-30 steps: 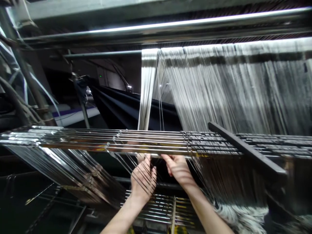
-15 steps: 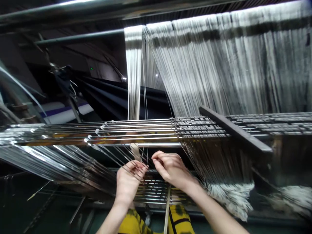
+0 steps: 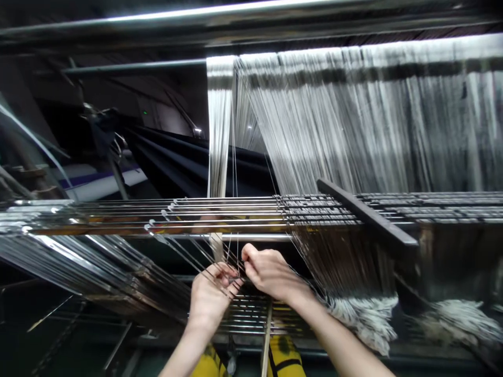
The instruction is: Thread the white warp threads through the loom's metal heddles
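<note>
My left hand (image 3: 208, 296) is curled among a few thin heddle wires (image 3: 184, 255) that slant down from the bars, its thumb and fingers closed on them. Right beside it, my right hand (image 3: 273, 273) is closed in a pinch, its fingertips almost meeting those of the left. Whatever lies in that pinch is too small to make out. A pair of fine warp threads (image 3: 234, 167) runs down to the fingertips from above. Behind them hangs a narrow, pale bundle of warp threads (image 3: 219, 125), its lower end passing behind the bars to my left hand.
Horizontal heddle bars (image 3: 236, 212) cross above my hands. More heddles (image 3: 113, 267) crowd the left. A wide warp sheet (image 3: 334, 125) hangs at right, ending in knotted tufts (image 3: 365, 319). A dark flat bar (image 3: 365, 212) lies across the heddle bars. A thin wooden strip (image 3: 266, 337) stands below.
My right hand has shifted slightly left and its fingers have drawn in tighter, closer to my left hand. The left fingertips have moved a little lower. The camera view has tilted slightly.
</note>
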Available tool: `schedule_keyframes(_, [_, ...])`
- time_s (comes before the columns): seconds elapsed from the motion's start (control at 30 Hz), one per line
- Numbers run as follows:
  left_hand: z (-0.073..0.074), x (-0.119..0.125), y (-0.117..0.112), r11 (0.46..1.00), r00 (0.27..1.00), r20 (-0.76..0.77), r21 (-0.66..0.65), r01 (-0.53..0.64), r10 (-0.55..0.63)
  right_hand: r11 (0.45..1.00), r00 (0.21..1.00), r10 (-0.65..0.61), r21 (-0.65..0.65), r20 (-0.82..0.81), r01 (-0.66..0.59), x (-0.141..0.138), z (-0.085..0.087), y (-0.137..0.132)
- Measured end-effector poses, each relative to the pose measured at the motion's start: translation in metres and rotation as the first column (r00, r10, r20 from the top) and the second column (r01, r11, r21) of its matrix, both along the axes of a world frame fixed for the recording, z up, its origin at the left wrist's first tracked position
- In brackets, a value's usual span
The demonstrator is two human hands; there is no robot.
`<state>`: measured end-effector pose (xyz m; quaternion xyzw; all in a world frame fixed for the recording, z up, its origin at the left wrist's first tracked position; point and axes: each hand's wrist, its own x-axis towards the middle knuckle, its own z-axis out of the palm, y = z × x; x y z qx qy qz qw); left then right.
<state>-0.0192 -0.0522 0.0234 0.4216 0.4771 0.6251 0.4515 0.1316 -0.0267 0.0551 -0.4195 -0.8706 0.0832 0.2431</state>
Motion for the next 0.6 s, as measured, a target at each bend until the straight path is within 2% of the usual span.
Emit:
schedule_keyframes(0.1, [0.001,-0.005,0.002,1.000,0.988,-0.150,-0.001,-0.023,0.023,0.999,0.997,0.049,0.005,-0.055,-0.048,0.001,0.002,0.000])
schedule_keyframes(0.23, [-0.004,-0.003,0.002,1.000,0.997,-0.080,-0.019,0.011,-0.012,0.996,0.996,0.073,0.048,-0.042,-0.071,-0.004,0.003,0.000])
schedule_keyframes(0.3, [-0.008,-0.003,0.001,1.000,0.992,-0.123,-0.004,-0.002,0.002,0.997,0.996,0.065,0.042,-0.061,-0.062,-0.005,0.002,0.001])
schedule_keyframes(0.37, [-0.012,-0.006,-0.001,0.998,0.971,-0.233,0.036,-0.044,0.051,0.991,0.987,0.121,0.079,-0.106,-0.113,-0.003,0.000,0.001])
schedule_keyframes(0.43, [-0.014,-0.009,-0.004,0.996,0.959,-0.268,0.058,-0.075,0.088,0.974,0.963,0.209,0.125,-0.170,-0.190,0.000,-0.003,0.000])
schedule_keyframes(0.5, [-0.013,-0.008,-0.006,0.995,0.977,-0.192,0.055,-0.083,0.092,0.965,0.944,0.247,0.148,-0.218,-0.218,0.002,-0.005,0.000])
schedule_keyframes(0.6, [-0.006,-0.002,-0.008,0.992,0.994,-0.021,0.062,-0.110,0.112,0.975,0.967,0.191,0.144,-0.169,-0.167,0.001,-0.006,0.000])
